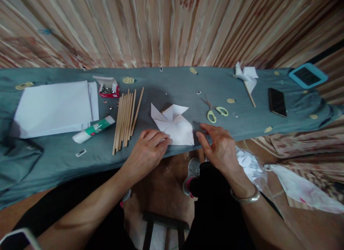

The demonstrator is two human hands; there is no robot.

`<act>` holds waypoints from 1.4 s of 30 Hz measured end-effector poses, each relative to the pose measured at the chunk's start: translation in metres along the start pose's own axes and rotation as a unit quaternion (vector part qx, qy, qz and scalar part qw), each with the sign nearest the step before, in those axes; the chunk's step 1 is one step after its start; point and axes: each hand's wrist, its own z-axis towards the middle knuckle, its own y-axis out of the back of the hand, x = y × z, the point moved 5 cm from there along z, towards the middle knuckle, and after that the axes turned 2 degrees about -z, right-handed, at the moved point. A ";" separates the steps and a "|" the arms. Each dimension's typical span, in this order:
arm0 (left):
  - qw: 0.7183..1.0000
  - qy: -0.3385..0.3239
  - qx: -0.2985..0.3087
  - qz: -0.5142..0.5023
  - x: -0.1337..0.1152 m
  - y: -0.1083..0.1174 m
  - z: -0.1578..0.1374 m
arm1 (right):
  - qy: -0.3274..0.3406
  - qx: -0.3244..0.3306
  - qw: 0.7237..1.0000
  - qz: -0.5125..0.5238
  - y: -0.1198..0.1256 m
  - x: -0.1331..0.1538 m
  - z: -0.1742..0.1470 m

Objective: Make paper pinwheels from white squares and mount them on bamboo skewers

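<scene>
A white paper pinwheel with folded, pointed blades lies near the front edge of the cloth-covered table. My left hand is at its lower left corner, with the thumb and fingers closed together on the paper. To the right of the pinwheel, my right hand hovers with thumb and forefinger apart and nothing between them. Scissors with yellow-green handles lie open beyond the right hand. Left of the pinwheel is a row of several wooden sticks.
A stack of white paper, a green-and-white glue tube and a red box of small metal pins are on the left. At right lie another pinwheel on a stick, a phone and a blue-framed tablet.
</scene>
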 end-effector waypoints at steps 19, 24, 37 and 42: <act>0.999 0.009 0.042 -0.012 -0.002 -0.011 0.009 | 0.082 0.167 0.953 0.240 -0.021 -0.006 0.001; 0.998 0.033 0.024 -0.052 0.003 -0.012 0.006 | 0.025 0.162 0.936 0.311 -0.025 -0.009 0.005; 0.992 0.070 0.041 -0.102 0.008 -0.012 0.011 | 0.047 0.063 0.974 0.212 -0.025 0.013 0.028; 0.988 0.090 0.045 -0.115 0.009 -0.011 0.013 | 0.060 0.071 0.983 0.157 -0.030 0.017 0.034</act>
